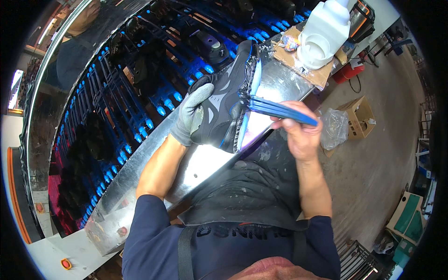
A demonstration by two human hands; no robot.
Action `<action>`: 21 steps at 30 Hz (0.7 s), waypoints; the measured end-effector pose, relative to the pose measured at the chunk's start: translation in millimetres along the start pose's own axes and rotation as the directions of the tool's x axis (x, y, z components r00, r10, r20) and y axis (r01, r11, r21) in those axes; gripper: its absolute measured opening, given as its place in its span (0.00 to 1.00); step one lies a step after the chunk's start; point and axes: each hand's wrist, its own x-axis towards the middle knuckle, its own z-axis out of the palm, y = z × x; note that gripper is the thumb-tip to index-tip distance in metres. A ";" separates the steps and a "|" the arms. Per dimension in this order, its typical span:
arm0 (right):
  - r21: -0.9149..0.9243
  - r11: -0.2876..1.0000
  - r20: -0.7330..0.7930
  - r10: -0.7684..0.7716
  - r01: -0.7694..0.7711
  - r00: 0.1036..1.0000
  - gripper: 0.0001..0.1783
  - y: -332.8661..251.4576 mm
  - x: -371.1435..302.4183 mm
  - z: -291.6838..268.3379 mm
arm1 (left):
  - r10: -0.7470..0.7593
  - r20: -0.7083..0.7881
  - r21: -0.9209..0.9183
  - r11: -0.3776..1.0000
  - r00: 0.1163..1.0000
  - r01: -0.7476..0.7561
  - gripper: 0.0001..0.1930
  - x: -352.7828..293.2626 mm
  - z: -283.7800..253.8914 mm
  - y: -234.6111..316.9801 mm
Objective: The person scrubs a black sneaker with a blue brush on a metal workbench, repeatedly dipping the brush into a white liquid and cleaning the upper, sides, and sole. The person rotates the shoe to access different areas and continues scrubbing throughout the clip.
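Holding a dark shoe (224, 102) over the metal ledge (196, 172), we wrap our gloved left hand (189, 114) around its upper. Our bare right hand (303, 135) is closed, pinching a blue brush (280, 110) whose bristles touch the sole edge. A white container (333, 23) stands at the ledge's right end.
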 end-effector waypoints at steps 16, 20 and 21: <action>-0.540 0.789 0.193 -0.224 0.294 0.955 0.12 -60.6 0.1 -3.4 | 0.189 -0.091 0.482 0.867 0.978 -0.123 0.24 3.7 16.9 14.9; -0.589 0.704 0.310 -0.258 0.398 0.915 0.13 -70.2 7.3 1.6 | 0.217 -0.091 0.609 0.784 0.972 -0.119 0.21 -1.3 23.4 23.0; -0.594 0.688 0.330 -0.265 0.417 0.906 0.14 -72.0 8.6 2.0 | 0.229 -0.091 0.627 0.769 0.969 -0.123 0.20 -0.9 25.5 23.5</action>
